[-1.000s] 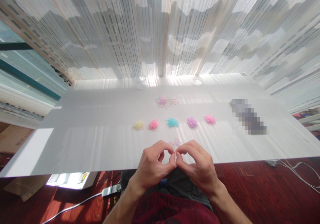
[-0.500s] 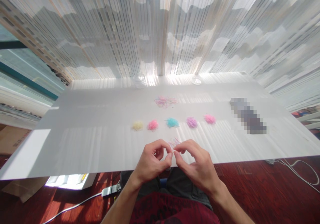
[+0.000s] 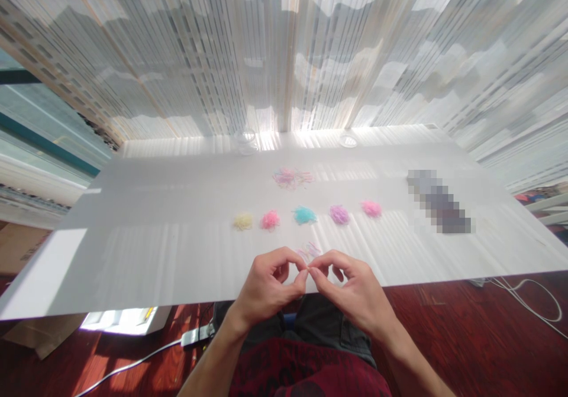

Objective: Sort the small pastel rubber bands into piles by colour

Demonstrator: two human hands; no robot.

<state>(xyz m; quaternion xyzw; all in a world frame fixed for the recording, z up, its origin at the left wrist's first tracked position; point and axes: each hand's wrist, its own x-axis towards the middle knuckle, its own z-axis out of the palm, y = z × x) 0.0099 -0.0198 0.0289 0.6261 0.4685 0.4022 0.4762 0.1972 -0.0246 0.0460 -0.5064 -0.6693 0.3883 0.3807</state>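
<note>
Near the table's front edge, my left hand [image 3: 275, 277] and my right hand [image 3: 344, 284] meet fingertip to fingertip, each in a pinch. Whatever lies between the tips is too small to make out. Just beyond them is a small loose pile of mixed pastel strands [image 3: 308, 249], partly hidden by my fingers. A row of sorted little heaps crosses the table: yellow [image 3: 243, 222], coral pink [image 3: 270, 219], turquoise [image 3: 305, 215], purple [image 3: 339, 214] and light pink [image 3: 371, 209]. Behind the row lies a larger mixed-colour pile [image 3: 290, 177].
A clear round container [image 3: 247, 141] and a clear lid-like disc [image 3: 348, 141] stand at the back of the white table [image 3: 155, 207]. A pixelated dark object [image 3: 439, 202] lies at the right. Below the table are a white box [image 3: 122, 320] and a power strip [image 3: 197, 335].
My right fingertips have closed in on the left ones, and the two pinches now touch. The heaps keep their places; the view has shifted slightly.
</note>
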